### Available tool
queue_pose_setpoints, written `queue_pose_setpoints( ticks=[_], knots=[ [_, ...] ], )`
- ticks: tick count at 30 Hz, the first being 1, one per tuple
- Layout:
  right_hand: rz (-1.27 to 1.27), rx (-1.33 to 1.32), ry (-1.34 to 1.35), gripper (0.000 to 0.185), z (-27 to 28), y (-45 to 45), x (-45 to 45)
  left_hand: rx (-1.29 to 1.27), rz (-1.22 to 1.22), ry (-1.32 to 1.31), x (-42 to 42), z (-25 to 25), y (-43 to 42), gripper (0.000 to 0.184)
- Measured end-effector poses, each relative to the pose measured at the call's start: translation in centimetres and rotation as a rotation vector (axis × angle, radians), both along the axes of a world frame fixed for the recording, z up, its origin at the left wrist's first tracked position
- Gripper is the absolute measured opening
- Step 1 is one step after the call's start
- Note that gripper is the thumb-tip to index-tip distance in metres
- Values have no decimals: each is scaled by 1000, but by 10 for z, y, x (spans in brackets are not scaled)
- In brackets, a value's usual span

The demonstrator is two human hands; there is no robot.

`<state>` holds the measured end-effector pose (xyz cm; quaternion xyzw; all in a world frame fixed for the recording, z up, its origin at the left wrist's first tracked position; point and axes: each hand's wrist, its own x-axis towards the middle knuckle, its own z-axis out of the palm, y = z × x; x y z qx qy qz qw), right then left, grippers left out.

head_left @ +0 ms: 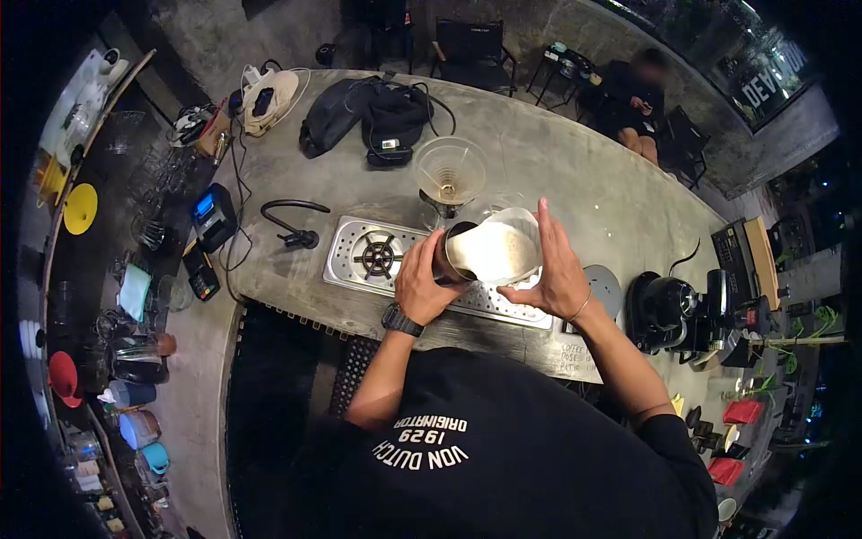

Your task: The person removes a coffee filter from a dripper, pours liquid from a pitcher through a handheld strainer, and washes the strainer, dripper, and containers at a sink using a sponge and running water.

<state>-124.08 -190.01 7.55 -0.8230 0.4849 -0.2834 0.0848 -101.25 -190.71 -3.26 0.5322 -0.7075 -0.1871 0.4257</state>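
Observation:
My left hand (424, 280) is wrapped around a dark metal cup (444, 260) tilted to the right. A pale, rounded paper coffee filter (499, 249) lies against the cup's mouth. My right hand (558, 274) is curved around the filter's other side, with fingers up and thumb below. Both hands are above a perforated steel drip tray (346, 263) set in the counter. Just beyond them stands a clear cone dripper (449, 172) with a brownish bottom. The inside of the cup and what the filter contains cannot be made out.
A black gooseneck tap (301, 235) rises left of the tray. Black bags (382, 117) lie at the counter's far side, card terminals (214, 218) at left. A black kettle (663, 308) stands at right. A seated person (633, 99) is beyond the counter.

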Motion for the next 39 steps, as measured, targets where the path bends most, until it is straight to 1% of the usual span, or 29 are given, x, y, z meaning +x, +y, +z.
queue_pose_setpoints(
  ticks=[4, 10, 14, 20, 25, 29, 35, 39],
  knots=[
    [18, 106, 49, 122, 12, -3, 4, -15, -5, 0, 0, -2, 0, 93],
    [106, 131, 97, 122, 25, -12, 5, 0, 1, 5, -3, 0, 1, 92],
    [199, 59, 109, 121, 27, -17, 2, -38, -2, -9, -6, 2, 1, 92],
    [253, 48, 159, 120, 42, -20, 3, -32, -11, 43, -13, 0, 2, 92],
    [274, 2, 278, 119, 52, -22, 7, 4, -1, 61, -17, 7, 5, 93],
    [317, 0, 446, 111, 63, -22, 8, 11, -35, 134, -19, 10, 6, 94],
    [337, -74, 495, 112, 69, -23, 9, 31, -35, 138, -22, 6, 7, 96],
    [401, -182, 544, 98, 72, -23, 4, 36, -38, 161, -23, 4, 8, 97]
  ],
)
